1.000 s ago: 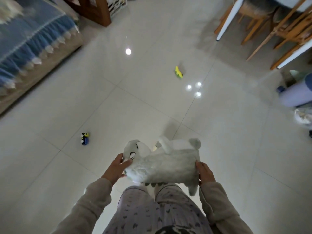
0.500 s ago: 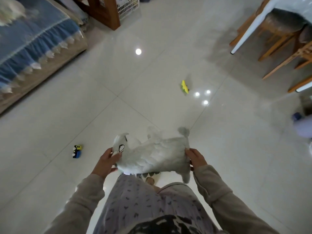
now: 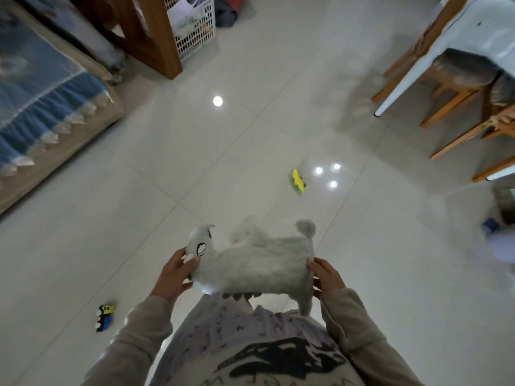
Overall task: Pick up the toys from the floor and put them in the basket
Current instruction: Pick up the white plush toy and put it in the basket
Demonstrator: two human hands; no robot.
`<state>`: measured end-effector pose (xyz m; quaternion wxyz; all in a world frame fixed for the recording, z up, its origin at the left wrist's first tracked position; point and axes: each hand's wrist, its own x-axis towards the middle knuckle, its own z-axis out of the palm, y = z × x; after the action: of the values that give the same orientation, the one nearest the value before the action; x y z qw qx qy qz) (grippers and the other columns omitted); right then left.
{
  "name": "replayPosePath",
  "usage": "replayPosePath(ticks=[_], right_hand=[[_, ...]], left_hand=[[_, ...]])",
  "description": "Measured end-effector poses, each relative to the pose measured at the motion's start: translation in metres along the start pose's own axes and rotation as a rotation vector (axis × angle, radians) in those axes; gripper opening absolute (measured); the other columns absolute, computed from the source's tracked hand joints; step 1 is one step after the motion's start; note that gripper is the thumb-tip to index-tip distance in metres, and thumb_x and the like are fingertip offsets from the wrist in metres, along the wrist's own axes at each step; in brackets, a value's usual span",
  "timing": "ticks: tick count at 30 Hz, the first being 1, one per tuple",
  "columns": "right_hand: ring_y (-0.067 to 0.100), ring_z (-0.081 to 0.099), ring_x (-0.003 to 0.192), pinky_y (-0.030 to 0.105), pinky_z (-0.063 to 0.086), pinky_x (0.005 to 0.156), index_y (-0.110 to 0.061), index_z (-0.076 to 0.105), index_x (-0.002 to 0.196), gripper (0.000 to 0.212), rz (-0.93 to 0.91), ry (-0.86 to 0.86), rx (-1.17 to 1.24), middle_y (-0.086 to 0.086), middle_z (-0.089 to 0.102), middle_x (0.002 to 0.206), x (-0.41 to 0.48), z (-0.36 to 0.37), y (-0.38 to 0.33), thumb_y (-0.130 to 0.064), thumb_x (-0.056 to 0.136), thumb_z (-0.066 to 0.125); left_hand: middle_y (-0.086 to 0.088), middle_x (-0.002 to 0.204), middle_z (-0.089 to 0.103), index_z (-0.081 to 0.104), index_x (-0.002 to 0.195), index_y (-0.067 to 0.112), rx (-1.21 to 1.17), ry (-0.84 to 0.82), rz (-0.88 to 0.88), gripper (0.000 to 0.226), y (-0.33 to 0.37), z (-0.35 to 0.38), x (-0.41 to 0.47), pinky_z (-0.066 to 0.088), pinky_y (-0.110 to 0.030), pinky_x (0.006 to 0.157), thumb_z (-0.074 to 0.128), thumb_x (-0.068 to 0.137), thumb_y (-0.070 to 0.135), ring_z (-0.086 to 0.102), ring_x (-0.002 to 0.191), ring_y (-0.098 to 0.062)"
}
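Note:
I hold a grey-white plush animal [image 3: 256,266] in front of my body, above the floor. My left hand [image 3: 175,274] grips its head end and my right hand [image 3: 326,277] grips its rear end. On the tiles to the lower left lies a small yellow-and-blue toy car [image 3: 105,317]. A yellow-green toy [image 3: 297,183] lies further ahead, right of centre. The white lattice basket [image 3: 195,32] stands at the far top, beside a wooden post, with a white bag inside.
A bed with a blue fringed cover [image 3: 47,112] fills the left side. A wooden post [image 3: 156,34] stands beside the basket. A table and wooden chairs [image 3: 457,79] occupy the upper right. A blurred bluish object [image 3: 498,240] sits at the right edge.
The view has advanced across the floor toward the basket, which now shows more fully. Both floor toys have slid lower in the frame. Both hands keep their hold on the plush.

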<state>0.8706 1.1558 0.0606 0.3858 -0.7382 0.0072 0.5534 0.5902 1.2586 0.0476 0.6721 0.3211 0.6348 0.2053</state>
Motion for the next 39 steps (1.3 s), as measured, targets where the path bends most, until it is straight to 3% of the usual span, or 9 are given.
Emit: replayPosePath(ticks=[3, 9, 15, 19, 25, 30, 33, 37, 39], right_hand=[[0.031, 0.055, 0.088, 0.034, 0.045, 0.068, -0.008, 0.056, 0.115, 0.026, -0.021, 0.036, 0.075, 0.014, 0.061, 0.095, 0.028, 0.005, -0.048, -0.02, 0.092, 0.054], [0.029, 0.052, 0.083, 0.034, 0.042, 0.068, -0.006, 0.058, 0.119, 0.033, -0.095, 0.189, 0.212, 0.014, 0.058, 0.1, 0.086, 0.027, -0.144, -0.021, 0.091, 0.054], [0.031, 0.058, 0.086, 0.034, 0.05, 0.067, -0.011, 0.057, 0.115, 0.027, -0.156, 0.17, 0.222, 0.01, 0.061, 0.099, 0.143, 0.043, -0.23, -0.023, 0.092, 0.053], [0.026, 0.055, 0.078, 0.032, 0.047, 0.062, -0.015, 0.058, 0.108, 0.018, -0.145, 0.153, 0.197, 0.005, 0.061, 0.09, 0.199, 0.052, -0.291, -0.022, 0.092, 0.053], [0.024, 0.06, 0.08, 0.032, 0.047, 0.062, -0.021, 0.063, 0.099, 0.012, -0.18, 0.071, 0.093, 0.002, 0.065, 0.091, 0.263, 0.06, -0.4, -0.02, 0.09, 0.056], [0.031, 0.058, 0.088, 0.039, 0.047, 0.073, -0.019, 0.061, 0.104, 0.017, -0.159, -0.003, -0.003, 0.011, 0.064, 0.097, 0.309, 0.078, -0.486, -0.013, 0.091, 0.053], [0.028, 0.058, 0.082, 0.034, 0.049, 0.067, -0.013, 0.058, 0.111, 0.021, -0.204, -0.097, -0.048, 0.01, 0.063, 0.091, 0.338, 0.097, -0.541, -0.009, 0.091, 0.052], [0.03, 0.056, 0.093, 0.04, 0.048, 0.075, -0.011, 0.055, 0.111, 0.02, -0.217, -0.134, -0.093, 0.013, 0.061, 0.098, 0.376, 0.126, -0.598, -0.007, 0.092, 0.051], [0.03, 0.056, 0.089, 0.037, 0.048, 0.07, -0.01, 0.055, 0.113, 0.021, -0.226, -0.131, -0.093, 0.011, 0.061, 0.094, 0.4, 0.141, -0.626, -0.007, 0.092, 0.051]], left_hand=[[0.002, 0.085, 0.063, 0.059, 0.098, 0.028, 0.037, -0.068, 0.025, 0.017, 0.06, 0.02, 0.041, 0.049, -0.024, 0.056, 0.052, 0.093, 0.014, 0.057, 0.07, -0.015], [0.004, 0.084, 0.064, 0.059, 0.097, 0.028, 0.124, -0.192, 0.06, 0.014, 0.18, 0.056, 0.125, 0.051, -0.017, 0.049, 0.056, 0.091, 0.016, 0.058, 0.067, -0.012], [0.001, 0.091, 0.064, 0.057, 0.107, 0.025, 0.123, -0.214, 0.084, 0.02, 0.26, 0.086, 0.197, 0.052, -0.015, 0.047, 0.054, 0.091, 0.014, 0.06, 0.076, -0.014], [-0.001, 0.093, 0.063, 0.055, 0.113, 0.022, 0.067, -0.161, 0.059, 0.022, 0.292, 0.112, 0.242, 0.053, -0.015, 0.048, 0.054, 0.092, 0.016, 0.06, 0.076, -0.016], [0.001, 0.087, 0.063, 0.061, 0.097, 0.028, -0.044, -0.036, 0.014, 0.014, 0.351, 0.152, 0.296, 0.054, -0.022, 0.053, 0.054, 0.092, 0.017, 0.06, 0.073, -0.016], [0.001, 0.085, 0.061, 0.062, 0.091, 0.03, -0.094, 0.029, 0.014, 0.015, 0.405, 0.166, 0.342, 0.054, -0.022, 0.054, 0.053, 0.092, 0.019, 0.057, 0.073, -0.017], [0.0, 0.083, 0.06, 0.062, 0.09, 0.029, -0.122, 0.051, 0.02, 0.016, 0.436, 0.169, 0.38, 0.054, -0.023, 0.053, 0.052, 0.093, 0.017, 0.055, 0.071, -0.018], [-0.002, 0.088, 0.06, 0.057, 0.102, 0.021, -0.137, 0.069, -0.002, 0.013, 0.475, 0.172, 0.436, 0.051, -0.029, 0.06, 0.05, 0.094, 0.015, 0.055, 0.073, -0.019], [-0.001, 0.089, 0.06, 0.056, 0.106, 0.02, -0.152, 0.073, 0.004, 0.014, 0.5, 0.175, 0.466, 0.051, -0.029, 0.061, 0.051, 0.093, 0.015, 0.055, 0.074, -0.019]])
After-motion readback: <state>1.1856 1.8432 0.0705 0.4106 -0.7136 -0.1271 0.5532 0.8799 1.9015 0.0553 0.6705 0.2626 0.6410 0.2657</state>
